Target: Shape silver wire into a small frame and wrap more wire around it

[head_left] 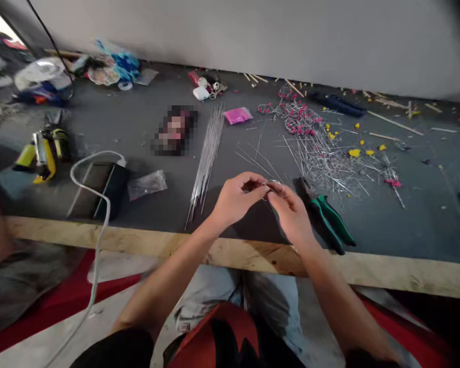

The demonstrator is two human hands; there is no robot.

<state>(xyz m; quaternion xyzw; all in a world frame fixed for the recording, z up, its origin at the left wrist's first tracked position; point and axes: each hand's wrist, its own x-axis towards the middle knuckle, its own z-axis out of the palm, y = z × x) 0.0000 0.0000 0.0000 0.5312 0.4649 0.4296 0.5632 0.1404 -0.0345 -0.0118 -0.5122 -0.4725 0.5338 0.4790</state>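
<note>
Where wires scatter, dark worktable (138, 204), wooden edge (387, 278).

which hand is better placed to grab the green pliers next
Right, probably. The green-handled pliers lie on the dark tabletop just beside the right hand. The left hand is farther away, across the thin silver wire both hands pinch.

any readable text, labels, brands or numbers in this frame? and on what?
None readable.
Pink packet: no print resolves.
Yellow tool: any label is too blurred.
Pixelated patch: obscured.
Green-handled pliers, beside the right hand: no marking shows.
Left hand pinches a thin wire: unmarked.
</note>
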